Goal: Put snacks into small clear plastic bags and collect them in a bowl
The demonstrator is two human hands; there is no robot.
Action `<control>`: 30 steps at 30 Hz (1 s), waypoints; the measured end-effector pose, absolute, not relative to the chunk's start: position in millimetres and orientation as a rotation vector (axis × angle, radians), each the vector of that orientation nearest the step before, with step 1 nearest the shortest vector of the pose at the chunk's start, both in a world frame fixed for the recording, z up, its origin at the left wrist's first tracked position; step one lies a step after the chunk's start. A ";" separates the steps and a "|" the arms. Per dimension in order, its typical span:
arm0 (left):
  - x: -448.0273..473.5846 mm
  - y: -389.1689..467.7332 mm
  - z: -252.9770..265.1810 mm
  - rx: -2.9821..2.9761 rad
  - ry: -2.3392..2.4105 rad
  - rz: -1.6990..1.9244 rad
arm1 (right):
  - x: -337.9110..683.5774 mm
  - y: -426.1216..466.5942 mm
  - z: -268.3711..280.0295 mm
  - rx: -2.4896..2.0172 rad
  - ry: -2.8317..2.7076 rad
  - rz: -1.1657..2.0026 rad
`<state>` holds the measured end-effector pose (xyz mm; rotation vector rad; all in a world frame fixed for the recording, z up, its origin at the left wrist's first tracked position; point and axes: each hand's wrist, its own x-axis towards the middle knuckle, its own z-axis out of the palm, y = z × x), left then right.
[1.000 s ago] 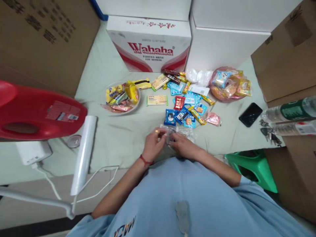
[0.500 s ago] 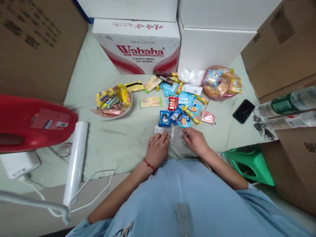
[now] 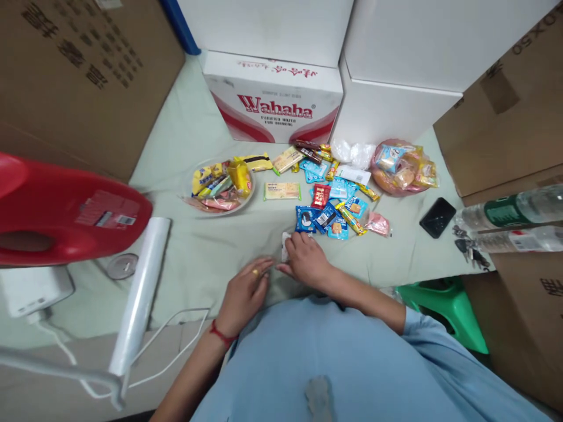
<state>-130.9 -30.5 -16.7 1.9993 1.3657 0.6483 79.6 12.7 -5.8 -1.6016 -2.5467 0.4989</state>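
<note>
Right hand (image 3: pixel 308 262): laid palm-down over a small clear packet (image 3: pixel 285 246) on the pale green cloth (image 3: pixel 206 246), fingers curled loosely; only a corner of the packet showing past the knuckles, so whether gripped or merely pressed flat cannot be told. Probably pinned this way to keep the slippery film from sliding.

Left hand (image 3: pixel 244 291): resting on the cloth just beside the right, fingers half-bent toward the packet's near edge, ring visible, red cord at the wrist; nothing seen in its grasp.

Packet position: at the near edge of the desk, close against the body, just in front of the loose snack pile (image 3: pixel 334 202) and apart from both dishes.

Snack pile: blue, red and yellow sachets spread flat in the middle of the cloth, within arm's reach, apparently scattered for easy picking. Clear plate (image 3: pixel 243 199) to the left, heaped with yellow and pink wrappers; pink plate (image 3: pixel 387 179) to the right, likewise filled, with crumpled plastic just beside it.

Surroundings: Wahaha carton (image 3: pixel 272 99) and white boxes forming a back wall; brown cartons on both flanks. Black phone (image 3: pixel 437 217) and keys (image 3: pixel 470 252) set aside at right, clear of the sachets. Roll of clear film (image 3: pixel 141 293), red jug (image 3: pixel 61 211) and white charger (image 3: pixel 33 287) at left; green stool (image 3: pixel 444 299) below the desk edge.
</note>
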 end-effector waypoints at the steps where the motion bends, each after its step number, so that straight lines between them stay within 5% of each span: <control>1: -133.9 -30.6 -15.8 1.946 1.424 0.669 | 77.8 11.6 -6.0 -1.613 -2.556 0.490; 8: -109.9 -22.1 -0.5 1.718 1.472 0.865 | 91.5 15.2 11.3 -1.700 -2.381 0.610; 17: -63.7 8.1 -11.6 0.970 1.133 0.825 | 148.9 18.0 18.3 -1.373 -1.255 1.590; 30: -44.0 -0.1 -15.2 1.228 1.246 0.700 | 235.9 2.8 4.9 -1.539 -1.576 1.007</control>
